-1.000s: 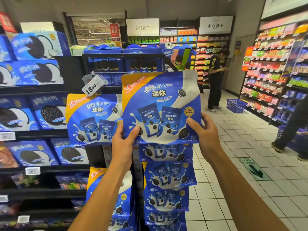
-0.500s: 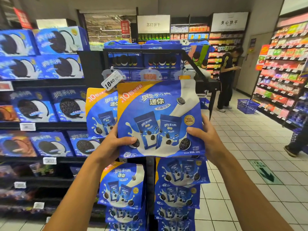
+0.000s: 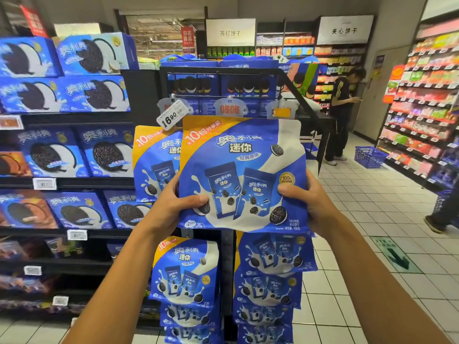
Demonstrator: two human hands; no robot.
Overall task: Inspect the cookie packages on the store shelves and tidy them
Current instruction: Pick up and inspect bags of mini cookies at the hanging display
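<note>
Head view: cookie bag (image 3: 244, 175) now sits lower, overlapping the price tag (image 3: 173, 117). Left hand (image 3: 173, 209) and right hand (image 3: 306, 202) pinch its lower corners; inspection continues, rehanging pending.

A white price tag (image 3: 172, 117) reading 16.90 hangs tilted from the black display rack (image 3: 301, 95). Beside it hang two clear tag holders, one with an orange label (image 3: 229, 109), one with a yellow label (image 3: 281, 112). Down the aisle a person in dark clothes (image 3: 341, 112) stands near a blue shopping basket (image 3: 369, 156) that sits on the white tiled floor (image 3: 347, 219). A green floor arrow (image 3: 395, 255) is stuck to the tiles on the right. Two white overhead signs (image 3: 230, 32) with Chinese characters hang over the far shelves. At the right edge a dark shoe (image 3: 433, 224) shows, probably another shopper's.
</note>
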